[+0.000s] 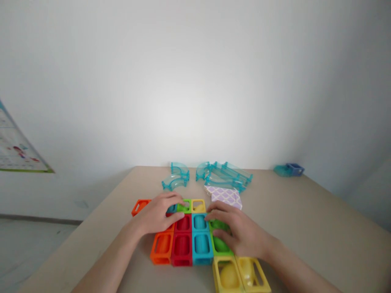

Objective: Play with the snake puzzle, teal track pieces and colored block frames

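A flat grid of coloured open-frame plastic blocks lies on the table, with rounded channels inside the blocks. My left hand [161, 212] rests over its back left part, thumb and fingers apart. Its fingertips touch near the small green block [184, 206], and the thumb lies over a red block [183, 223]. My right hand [236, 228] lies over the green blocks [220, 245], fingers spread and curved, tips by the edge of a blue block [200, 222]. An orange block [161, 247] sits at the front left. Both palms hide parts of the blocks below.
Clear teal curved tracks [175, 179] and straight tracks [226, 175] lie at the back. A purple patterned box [226, 197] is behind my right hand. Two yellow blocks [229, 276] stand at the front right. A dark blue piece [295, 169] lies far right, before the wall.
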The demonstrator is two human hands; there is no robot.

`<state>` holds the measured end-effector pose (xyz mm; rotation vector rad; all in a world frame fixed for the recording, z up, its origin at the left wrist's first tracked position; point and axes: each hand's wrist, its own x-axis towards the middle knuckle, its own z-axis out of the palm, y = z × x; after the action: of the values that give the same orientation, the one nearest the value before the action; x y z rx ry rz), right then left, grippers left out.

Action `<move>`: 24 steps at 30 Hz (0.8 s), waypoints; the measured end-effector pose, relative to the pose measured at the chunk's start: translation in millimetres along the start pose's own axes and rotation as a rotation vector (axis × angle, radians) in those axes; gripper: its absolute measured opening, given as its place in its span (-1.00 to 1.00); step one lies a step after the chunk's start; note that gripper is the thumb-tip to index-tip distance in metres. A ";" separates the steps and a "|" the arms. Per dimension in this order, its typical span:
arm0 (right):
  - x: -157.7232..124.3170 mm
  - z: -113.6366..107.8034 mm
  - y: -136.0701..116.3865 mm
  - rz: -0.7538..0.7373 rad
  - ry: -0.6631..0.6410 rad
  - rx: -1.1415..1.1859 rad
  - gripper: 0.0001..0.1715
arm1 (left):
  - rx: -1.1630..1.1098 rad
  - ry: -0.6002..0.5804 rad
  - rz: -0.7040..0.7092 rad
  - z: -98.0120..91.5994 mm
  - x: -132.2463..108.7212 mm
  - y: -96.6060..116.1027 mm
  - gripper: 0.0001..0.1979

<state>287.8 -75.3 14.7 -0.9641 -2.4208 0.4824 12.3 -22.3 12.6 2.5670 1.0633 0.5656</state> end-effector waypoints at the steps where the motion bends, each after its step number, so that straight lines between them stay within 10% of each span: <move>1: 0.4 0.2 0.2 0.009 0.008 -0.004 -0.63 | -0.007 -0.004 0.020 0.2 0.2 2.9 -0.67; 7: -1.3 -3.9 -2.7 -0.047 -0.008 -0.066 -0.50 | 0.021 -0.147 0.221 -2.7 0.9 15.6 -0.64; 24: 16.5 13.8 -43.6 -0.052 -0.269 -0.143 -0.43 | -0.144 -0.096 0.182 3.1 7.9 6.4 -0.79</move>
<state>246.2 -95.6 29.6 -0.9430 -2.7466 0.4501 22.8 -21.3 14.4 2.5502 0.7344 0.5359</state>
